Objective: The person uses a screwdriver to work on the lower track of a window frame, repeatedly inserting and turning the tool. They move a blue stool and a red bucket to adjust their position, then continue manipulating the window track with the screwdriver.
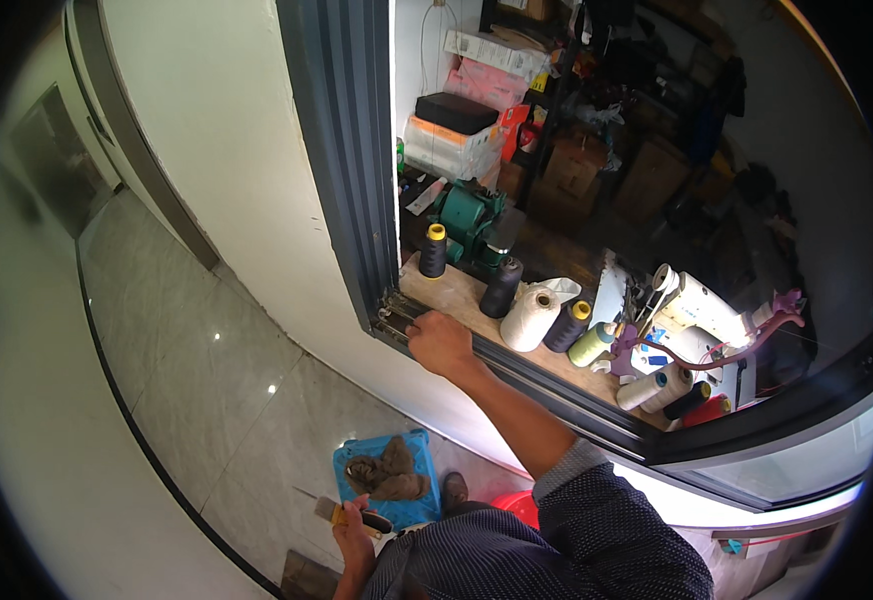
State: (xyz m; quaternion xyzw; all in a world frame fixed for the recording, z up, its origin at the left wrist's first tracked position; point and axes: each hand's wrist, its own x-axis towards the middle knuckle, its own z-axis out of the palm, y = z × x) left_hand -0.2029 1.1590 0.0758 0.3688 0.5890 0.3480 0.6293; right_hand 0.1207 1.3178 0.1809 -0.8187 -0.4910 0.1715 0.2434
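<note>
My right hand (pixel 441 342) reaches to the dark window track (pixel 394 316) near its left corner, fingers curled down at the rail; whatever they may hold is hidden. Low in the view, my left hand (pixel 355 535) grips hand tools (pixel 342 515), with a yellow-and-black handle, a flat pale part and a thin rod showing. Beside the track, several thread spools stand on a wooden board (pixel 422 285), among them a white cone (pixel 530 320). Below, a blue plastic stool (pixel 419 445) bears a brown crumpled cloth (pixel 392 470).
A green motor (pixel 465 220) and white sewing machine (pixel 697 315) sit inside the window, with stacked boxes (pixel 457 140) and cartons behind. At left are a wall and tiled floor (pixel 197 380). A red bucket (pixel 517 505) and my shoe (pixel 454 490) are below.
</note>
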